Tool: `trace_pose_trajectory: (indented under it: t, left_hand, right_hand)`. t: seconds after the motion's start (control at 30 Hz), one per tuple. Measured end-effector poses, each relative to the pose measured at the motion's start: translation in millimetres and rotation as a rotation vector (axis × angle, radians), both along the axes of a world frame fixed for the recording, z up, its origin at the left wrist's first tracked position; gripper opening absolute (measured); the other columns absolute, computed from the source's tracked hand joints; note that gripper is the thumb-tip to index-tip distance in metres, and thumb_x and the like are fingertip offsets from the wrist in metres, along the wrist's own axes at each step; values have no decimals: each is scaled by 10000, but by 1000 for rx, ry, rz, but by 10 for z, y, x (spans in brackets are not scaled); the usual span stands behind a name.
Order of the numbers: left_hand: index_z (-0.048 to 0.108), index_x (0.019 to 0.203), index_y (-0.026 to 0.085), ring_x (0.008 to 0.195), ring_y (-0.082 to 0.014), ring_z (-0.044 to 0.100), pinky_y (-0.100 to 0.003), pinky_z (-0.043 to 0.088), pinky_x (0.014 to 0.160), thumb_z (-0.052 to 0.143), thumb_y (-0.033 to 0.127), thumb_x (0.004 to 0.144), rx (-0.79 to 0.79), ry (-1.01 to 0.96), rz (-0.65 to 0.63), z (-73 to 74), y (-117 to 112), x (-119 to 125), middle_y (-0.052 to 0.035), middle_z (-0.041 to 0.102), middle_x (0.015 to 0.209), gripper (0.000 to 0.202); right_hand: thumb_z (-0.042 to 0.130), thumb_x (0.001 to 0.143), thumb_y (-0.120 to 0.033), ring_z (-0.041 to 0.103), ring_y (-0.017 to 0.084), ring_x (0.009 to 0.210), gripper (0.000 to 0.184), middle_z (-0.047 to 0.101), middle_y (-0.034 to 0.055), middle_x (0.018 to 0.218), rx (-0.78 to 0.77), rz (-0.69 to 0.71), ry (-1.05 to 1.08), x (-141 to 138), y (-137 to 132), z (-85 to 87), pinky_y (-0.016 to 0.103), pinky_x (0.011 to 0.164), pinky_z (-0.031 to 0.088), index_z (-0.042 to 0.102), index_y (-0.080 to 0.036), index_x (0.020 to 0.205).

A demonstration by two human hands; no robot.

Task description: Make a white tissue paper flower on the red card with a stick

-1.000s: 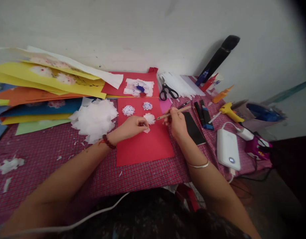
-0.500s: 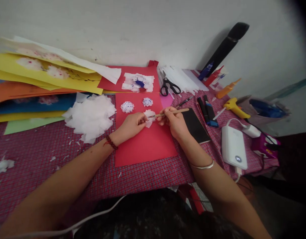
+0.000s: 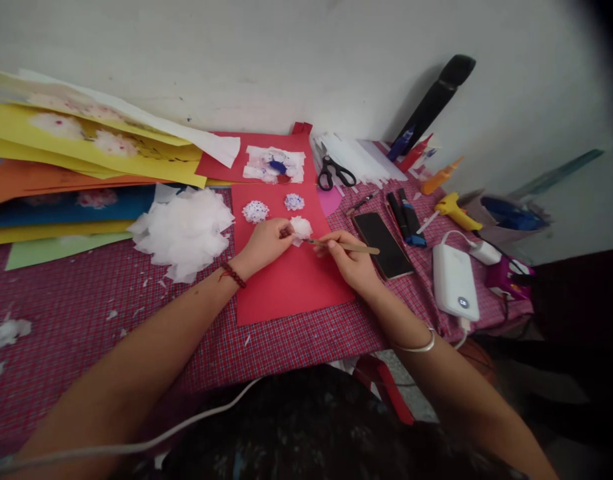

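Observation:
A red paper sheet (image 3: 291, 287) lies on the checked tablecloth. On it sit two white tissue flowers with blue dots (image 3: 255, 211) and a third plain white tissue flower (image 3: 301, 228). My left hand (image 3: 265, 243) pinches the left edge of that plain flower, fingers closed. Held like a pen in my right hand (image 3: 347, 257) is a thin wooden brush (image 3: 344, 246); its tip touches the flower's right side.
A heap of white tissue (image 3: 184, 230) lies left of the red sheet. Coloured paper sheets (image 3: 86, 160) are stacked at the back left. Scissors (image 3: 334, 173), a black phone (image 3: 384, 235), markers, a yellow glue gun (image 3: 454, 210) and a white power bank (image 3: 454, 283) lie to the right.
My right hand has dropped below the flower and turned the brush so its handle points right and slightly down. My left hand stays on the flower. The view has shifted a little.

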State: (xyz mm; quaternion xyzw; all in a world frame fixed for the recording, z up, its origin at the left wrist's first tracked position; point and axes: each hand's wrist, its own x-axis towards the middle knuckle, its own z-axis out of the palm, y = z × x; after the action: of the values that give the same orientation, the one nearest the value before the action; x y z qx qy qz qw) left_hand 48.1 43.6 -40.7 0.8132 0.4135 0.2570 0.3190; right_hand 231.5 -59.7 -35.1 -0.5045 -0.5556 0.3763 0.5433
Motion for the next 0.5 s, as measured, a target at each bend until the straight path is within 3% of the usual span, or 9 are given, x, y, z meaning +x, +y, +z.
trace_pose_trajectory:
  t: [0.5]
  left_hand:
    - [583, 718, 184, 681, -153, 579, -277, 385, 616, 570, 186, 796, 28, 16, 31, -1, 7, 22, -27, 665, 737, 79]
  right_hand:
    - [443, 959, -238, 656, 187, 903, 220, 712, 79, 1012, 189, 53, -647, -56, 26, -139, 337, 809, 502, 640, -209, 1051]
